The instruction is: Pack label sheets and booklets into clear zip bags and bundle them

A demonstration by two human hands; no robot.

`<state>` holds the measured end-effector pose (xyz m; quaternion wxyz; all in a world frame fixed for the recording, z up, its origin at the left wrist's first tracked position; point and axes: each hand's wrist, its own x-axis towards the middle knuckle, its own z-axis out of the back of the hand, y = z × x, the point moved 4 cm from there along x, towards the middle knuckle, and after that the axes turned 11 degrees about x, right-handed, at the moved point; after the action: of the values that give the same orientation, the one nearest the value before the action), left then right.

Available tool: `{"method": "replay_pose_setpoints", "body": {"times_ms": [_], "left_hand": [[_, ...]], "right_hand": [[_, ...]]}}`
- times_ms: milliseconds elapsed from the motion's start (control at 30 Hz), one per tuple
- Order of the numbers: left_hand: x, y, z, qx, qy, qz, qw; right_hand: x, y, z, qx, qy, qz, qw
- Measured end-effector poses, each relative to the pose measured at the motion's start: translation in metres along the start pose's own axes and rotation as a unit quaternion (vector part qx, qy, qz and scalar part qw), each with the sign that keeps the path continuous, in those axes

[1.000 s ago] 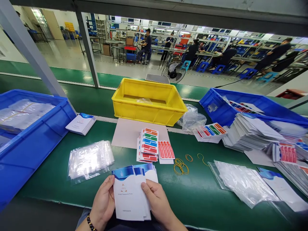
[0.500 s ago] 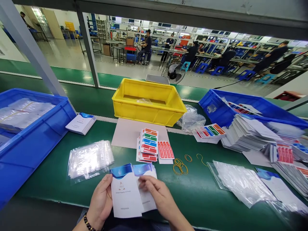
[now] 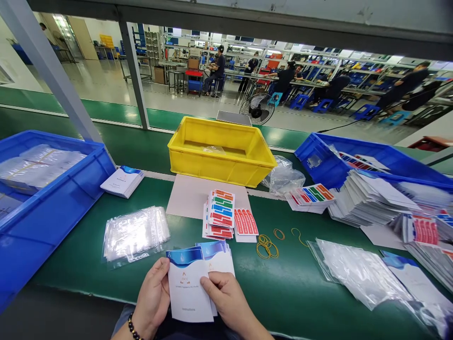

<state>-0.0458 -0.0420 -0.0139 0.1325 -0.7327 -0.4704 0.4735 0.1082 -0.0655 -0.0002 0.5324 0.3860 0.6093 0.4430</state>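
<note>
Between my hands are white instruction booklets (image 3: 191, 300) with blue wavy tops, fanned into two overlapping parts. My left hand (image 3: 155, 290) pinches the left edge of the front booklet, thumb on top. The thumb and fingers of my right hand (image 3: 226, 295) close on the booklets where the front one overlaps those behind. Beyond them lie colourful sticker sheets (image 3: 222, 208) and red sticker sheets (image 3: 246, 223), on a pale card (image 3: 184, 198). Left of these is a stack of clear plastic bags (image 3: 136, 233). Several rubber bands (image 3: 267, 246) lie to the right.
A yellow bin (image 3: 221, 167) stands at the back, between a left blue bin (image 3: 60, 198) and a right blue bin (image 3: 318, 165). Booklets (image 3: 123, 182) sit at the back left. Plastic bags (image 3: 357, 269) and paper stacks (image 3: 368, 200) crowd the right.
My right hand has moved slightly left and its fingers have closed on the booklets' overlap. The front booklet now covers more of those behind. The view has shifted slightly.
</note>
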Motion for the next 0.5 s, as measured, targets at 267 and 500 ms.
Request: {"method": "replay_pose_setpoints", "body": {"times_ms": [267, 500], "left_hand": [[-0.005, 0.004, -0.006, 0.03, 0.045, -0.004, 0.999], [-0.006, -0.011, 0.001, 0.188, 0.054, -0.072, 0.978]], "right_hand": [[0.0, 0.005, 0.004, 0.0, -0.04, 0.02, 0.999], [-0.008, 0.006, 0.031, 0.125, -0.086, -0.023, 0.988]]}}
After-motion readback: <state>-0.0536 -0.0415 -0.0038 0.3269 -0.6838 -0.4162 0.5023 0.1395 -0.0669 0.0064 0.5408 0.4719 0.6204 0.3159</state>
